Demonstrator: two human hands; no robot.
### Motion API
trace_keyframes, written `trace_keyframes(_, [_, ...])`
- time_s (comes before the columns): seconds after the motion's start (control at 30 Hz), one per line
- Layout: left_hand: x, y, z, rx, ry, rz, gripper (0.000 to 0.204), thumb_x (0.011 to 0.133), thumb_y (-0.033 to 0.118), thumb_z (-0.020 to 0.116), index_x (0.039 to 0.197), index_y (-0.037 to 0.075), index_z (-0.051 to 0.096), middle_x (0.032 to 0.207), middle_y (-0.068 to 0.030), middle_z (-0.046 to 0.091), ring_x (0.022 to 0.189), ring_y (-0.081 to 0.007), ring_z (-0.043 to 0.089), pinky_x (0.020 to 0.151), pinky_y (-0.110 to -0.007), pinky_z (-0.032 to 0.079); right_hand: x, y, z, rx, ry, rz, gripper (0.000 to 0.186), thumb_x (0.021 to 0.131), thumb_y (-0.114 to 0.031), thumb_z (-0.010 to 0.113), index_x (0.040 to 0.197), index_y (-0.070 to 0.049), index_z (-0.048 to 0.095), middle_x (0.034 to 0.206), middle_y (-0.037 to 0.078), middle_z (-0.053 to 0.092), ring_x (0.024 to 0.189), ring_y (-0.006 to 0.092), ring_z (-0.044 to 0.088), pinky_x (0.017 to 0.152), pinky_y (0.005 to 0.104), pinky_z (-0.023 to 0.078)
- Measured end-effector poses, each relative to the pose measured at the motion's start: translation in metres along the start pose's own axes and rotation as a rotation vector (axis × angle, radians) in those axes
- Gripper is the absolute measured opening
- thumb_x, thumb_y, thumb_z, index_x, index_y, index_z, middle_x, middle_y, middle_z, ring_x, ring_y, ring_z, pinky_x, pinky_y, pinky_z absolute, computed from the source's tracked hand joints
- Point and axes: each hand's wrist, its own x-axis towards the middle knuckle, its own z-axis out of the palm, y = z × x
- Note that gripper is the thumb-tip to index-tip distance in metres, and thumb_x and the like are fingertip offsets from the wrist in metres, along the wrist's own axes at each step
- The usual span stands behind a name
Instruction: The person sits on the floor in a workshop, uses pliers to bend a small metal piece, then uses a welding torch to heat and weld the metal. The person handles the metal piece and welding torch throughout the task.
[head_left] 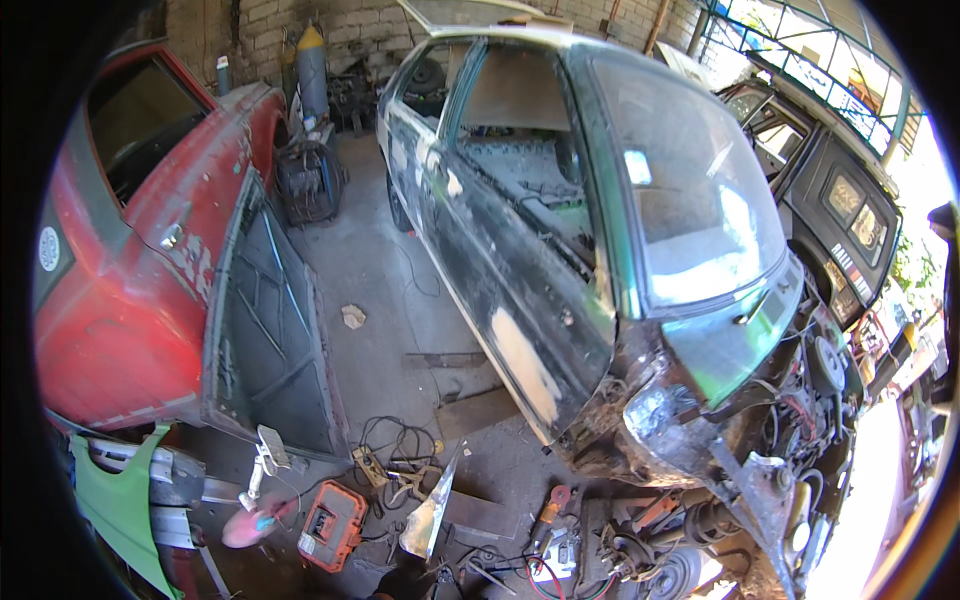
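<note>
Neither of my hands shows in the head view. A stripped car body [480,270] stands ahead, its closed door patched in dark, pale and green paint. Forward of the door the fender is off, and bare, rusty metal [655,425] lies open. Down on the floor nearest me is a bent piece of shiny sheet metal [430,518]. To its left rests an orange case [333,525]; to its right, what looks like an angle grinder [553,503]. A dark shape [402,582] at the lower edge cannot be made out.
A red car [130,320] stands at the left, with a detached door frame [270,330] leaning by it. Near that are a green fender [125,510] and a white stand [262,468]. Cables [395,440] cross the floor. A gas cylinder [312,75] and a black vehicle [835,210] stand farther back.
</note>
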Motion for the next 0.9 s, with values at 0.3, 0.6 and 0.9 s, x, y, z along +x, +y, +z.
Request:
trace_keyframes(0.3, [0.149,-0.004,0.04,-0.273,0.356,0.031,0.042,0.107,0.044,0.066,0.128,0.009,0.077,0.11,-0.02,0.08,0.101,-0.0415,0.077,0.087,-0.05,0.06,0.04,0.118,0.168,-0.294,0.283,-0.358,0.043,0.109,-0.037,0.065,0.127,0.002,0.069,0.122,0.023,0.073,0.114,0.045,0.07,0.1,0.0493,0.055])
trace_keyframes(0.6, [0.235,-0.057,0.065,-0.589,0.654,0.129,0.033,0.109,0.027,0.068,0.131,0.002,0.066,0.095,-0.0156,0.073,0.08,-0.0309,0.073,0.071,-0.042,0.056,0.117,0.173,0.118,0.337,0.646,0.355,0.05,0.105,-0.022,0.075,0.147,-0.001,0.061,0.126,0.022,0.071,0.1,0.0286,0.075,0.088,0.0413,0.061])
trace_keyframes(0.9, [0.144,-0.087,0.008,-0.832,0.577,0.225,0.02,0.115,0.021,0.058,0.125,0.004,0.063,0.1,-0.0064,0.063,0.081,-0.0123,0.062,0.069,-0.027,0.049,0.129,0.19,0.103,0.132,0.705,0.089,0.049,0.102,-0.006,0.074,0.149,0.0,0.06,0.136,0.017,0.068,0.105,0.0242,0.073,0.093,0.0368,0.059])
